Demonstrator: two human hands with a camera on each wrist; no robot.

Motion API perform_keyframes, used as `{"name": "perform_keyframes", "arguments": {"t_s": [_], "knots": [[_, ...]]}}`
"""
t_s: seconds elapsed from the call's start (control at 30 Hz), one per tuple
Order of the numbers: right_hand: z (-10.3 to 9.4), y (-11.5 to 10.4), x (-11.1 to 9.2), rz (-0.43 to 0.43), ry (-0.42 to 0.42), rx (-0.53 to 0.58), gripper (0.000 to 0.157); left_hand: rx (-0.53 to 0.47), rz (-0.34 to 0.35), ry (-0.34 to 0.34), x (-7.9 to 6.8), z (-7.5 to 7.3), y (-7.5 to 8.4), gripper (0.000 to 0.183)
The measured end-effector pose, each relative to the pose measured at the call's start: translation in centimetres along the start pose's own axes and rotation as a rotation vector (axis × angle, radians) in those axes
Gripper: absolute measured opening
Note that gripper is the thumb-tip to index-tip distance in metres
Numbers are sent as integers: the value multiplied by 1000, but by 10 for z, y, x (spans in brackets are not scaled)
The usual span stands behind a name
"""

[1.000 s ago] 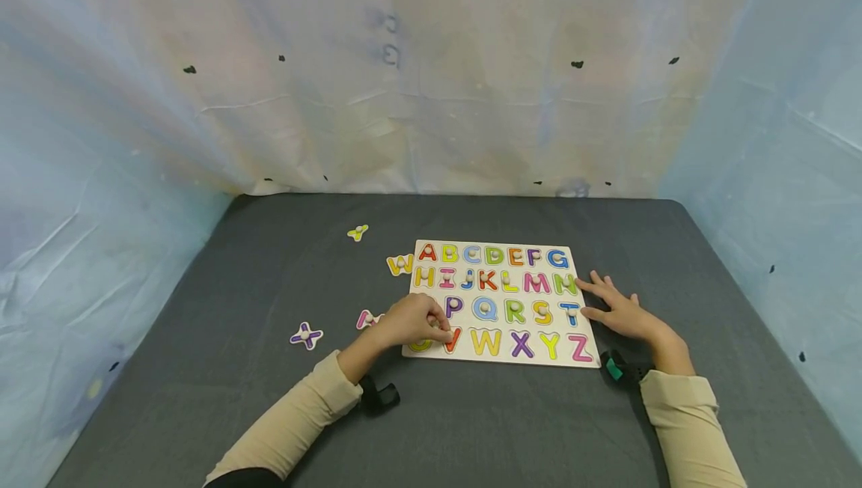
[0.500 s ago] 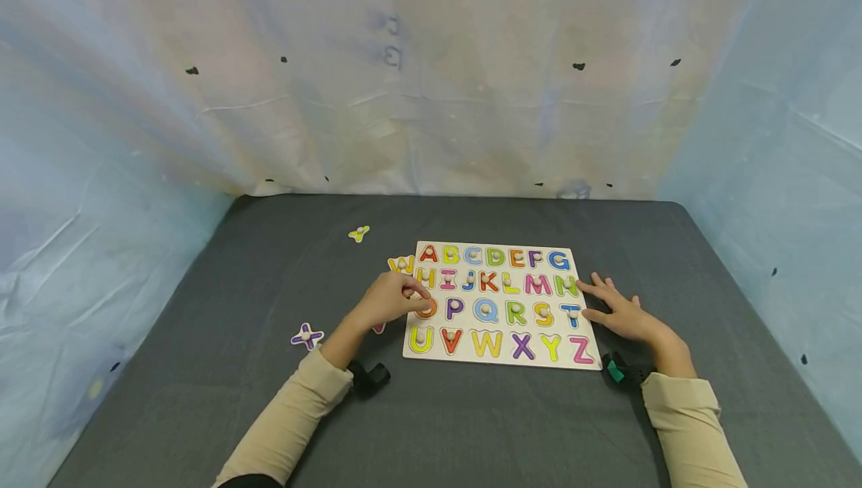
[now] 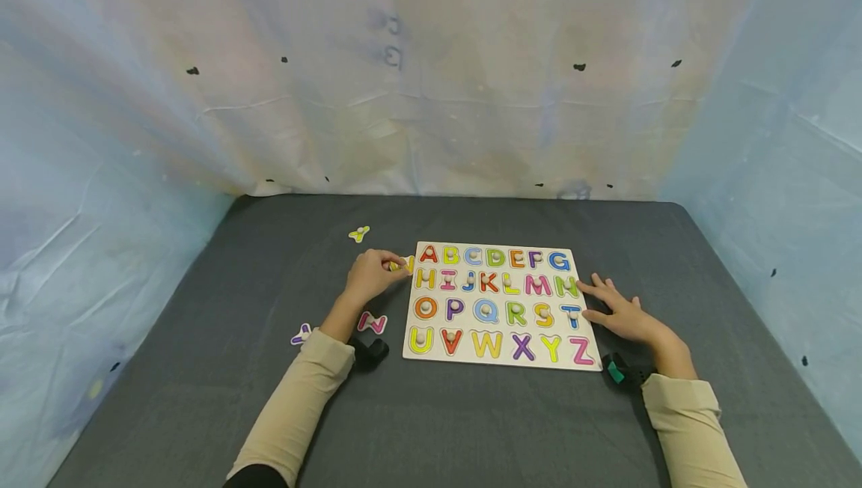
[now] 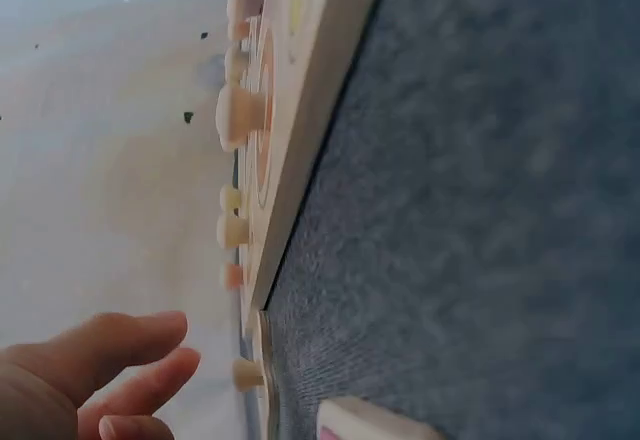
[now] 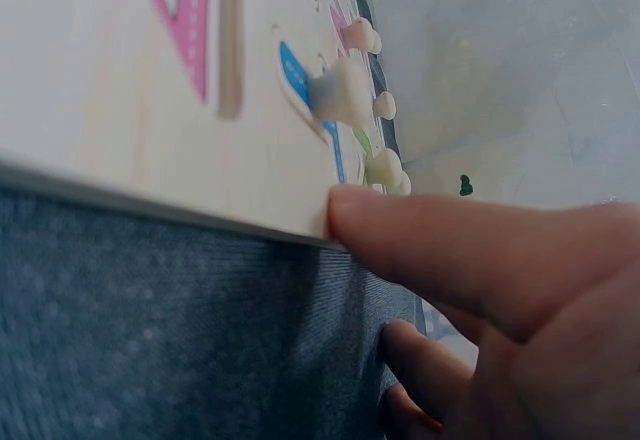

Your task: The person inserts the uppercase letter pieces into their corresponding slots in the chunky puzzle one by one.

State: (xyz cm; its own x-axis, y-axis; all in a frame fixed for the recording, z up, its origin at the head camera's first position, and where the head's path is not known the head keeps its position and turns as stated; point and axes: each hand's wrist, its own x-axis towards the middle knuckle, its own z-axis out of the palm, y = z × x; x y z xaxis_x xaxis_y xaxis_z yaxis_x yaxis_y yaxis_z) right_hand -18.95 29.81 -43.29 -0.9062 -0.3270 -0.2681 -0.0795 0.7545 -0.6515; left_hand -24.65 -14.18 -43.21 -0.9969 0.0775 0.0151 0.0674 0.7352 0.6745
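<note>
A wooden alphabet puzzle board (image 3: pixel 566 355) lies on the dark table with knobbed letter pieces in most of its slots. My left hand (image 3: pixel 372 274) hovers at a loose yellow W piece (image 3: pixel 409 264) by the board's left edge, partly covering it. In the left wrist view, thumb and fingers (image 4: pixel 140 345) are spread, just short of that piece's wooden knob (image 4: pixel 248 375). At the board's right edge my right hand (image 3: pixel 622 310) rests with fingers extended, a fingertip pressing the rim beside the blue T piece (image 5: pixel 300 75). The W, X, Y and Z slots show no knobs.
A yellow Y piece (image 3: pixel 359 233) lies farther back on the left. Near the left wrist are a pink Z-shaped piece (image 3: pixel 373 322) and a purple X piece (image 3: pixel 301 334), partly behind the sleeve. Pale sheets (image 3: pixel 431 99) hang around the table.
My left hand has moved from the V slot, back and left, to the loose W piece. The V piece now sits in its slot with its knob showing. The right hand stays put.
</note>
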Motion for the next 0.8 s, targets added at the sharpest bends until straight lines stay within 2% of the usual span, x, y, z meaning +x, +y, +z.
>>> {"name": "perform_keyframes", "arguments": {"t_s": [0.17, 0.43, 0.6, 0.8], "knots": [[0, 1, -1, -9, 3, 6, 72, 20, -61, -4, 11, 0, -3, 26], [1, -1, -1, -17, 2, 14, 71, 61, -137, -50, 19, 0, -6, 26], [1, -3, -1, -15, 1, 9, 71, 69, -147, -49, 21, -1, -7, 26], [1, -3, -1, -7, 2, 10, 72, 79, -122, -44, 22, 0, -9, 22]]}}
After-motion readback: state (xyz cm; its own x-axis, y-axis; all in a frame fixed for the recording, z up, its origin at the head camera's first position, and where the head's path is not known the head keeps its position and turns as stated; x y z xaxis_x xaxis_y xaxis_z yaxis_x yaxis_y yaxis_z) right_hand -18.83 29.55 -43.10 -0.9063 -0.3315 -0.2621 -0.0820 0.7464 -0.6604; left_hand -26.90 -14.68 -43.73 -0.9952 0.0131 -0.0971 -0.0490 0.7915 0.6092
